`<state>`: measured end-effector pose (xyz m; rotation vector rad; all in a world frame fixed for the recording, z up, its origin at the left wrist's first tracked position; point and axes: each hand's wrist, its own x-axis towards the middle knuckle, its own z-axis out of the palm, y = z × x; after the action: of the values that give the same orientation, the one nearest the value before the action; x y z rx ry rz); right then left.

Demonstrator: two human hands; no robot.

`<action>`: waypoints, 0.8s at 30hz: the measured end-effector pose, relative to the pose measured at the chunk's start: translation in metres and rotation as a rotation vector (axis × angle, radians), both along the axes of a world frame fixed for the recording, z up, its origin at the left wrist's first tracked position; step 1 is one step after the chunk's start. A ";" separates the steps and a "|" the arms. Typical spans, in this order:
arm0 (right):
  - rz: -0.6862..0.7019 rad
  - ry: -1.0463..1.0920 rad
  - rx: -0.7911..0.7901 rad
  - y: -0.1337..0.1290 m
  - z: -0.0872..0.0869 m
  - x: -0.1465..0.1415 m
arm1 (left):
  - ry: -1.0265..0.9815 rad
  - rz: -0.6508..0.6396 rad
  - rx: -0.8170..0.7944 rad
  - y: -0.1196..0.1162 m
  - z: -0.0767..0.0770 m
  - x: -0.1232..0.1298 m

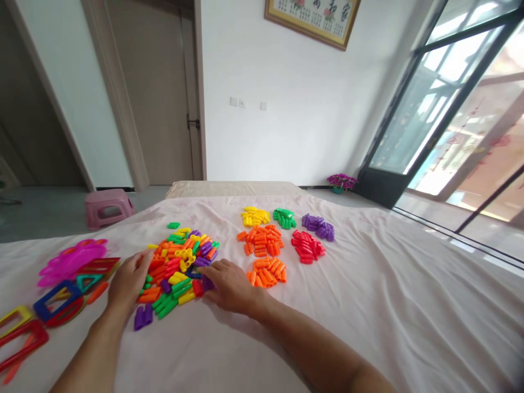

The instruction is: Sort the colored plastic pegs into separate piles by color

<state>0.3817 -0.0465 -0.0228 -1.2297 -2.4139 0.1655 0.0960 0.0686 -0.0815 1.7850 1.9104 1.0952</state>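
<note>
A mixed pile of tube-shaped plastic building pieces in several colours lies on the cloth between my hands. My left hand rests against the pile's left edge, fingers apart and partly turned out of sight. On the right edge, my right hand has its fingers and thumb closed around a purple piece. Single-colour heaps lie farther right: yellow, green, purple, red, and two orange heaps, one behind the other. Two purple pieces sit at the pile's near edge.
A pale cloth with wrinkles covers the broad surface. At the left are a magenta scalloped plastic piece and coloured frame shapes. Beyond the surface stand a pink stool and a pot of purple flowers.
</note>
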 end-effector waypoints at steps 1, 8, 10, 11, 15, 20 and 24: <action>-0.014 0.054 0.018 0.002 0.003 0.003 | 0.008 -0.004 -0.012 0.001 0.000 -0.001; -0.419 0.784 0.094 0.045 0.039 0.087 | -0.002 -0.016 -0.053 0.004 -0.003 -0.004; -0.526 1.030 0.096 0.057 0.041 0.132 | -0.006 -0.021 -0.048 0.005 -0.004 -0.004; -0.573 1.142 0.102 0.060 0.038 0.157 | -0.007 -0.026 -0.040 0.005 -0.004 -0.005; -0.813 1.441 0.254 0.062 0.012 0.258 | 0.005 -0.021 -0.027 0.009 -0.008 -0.007; -1.102 1.443 0.417 0.053 -0.023 0.347 | 0.013 -0.032 0.001 0.013 -0.015 -0.012; -1.251 1.327 0.412 0.054 -0.032 0.374 | 0.002 -0.051 0.026 0.014 -0.016 -0.013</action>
<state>0.7561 0.0072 -0.0553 -1.4503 -0.3681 0.0433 0.0830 0.0822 -0.0974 1.8388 1.8492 1.1060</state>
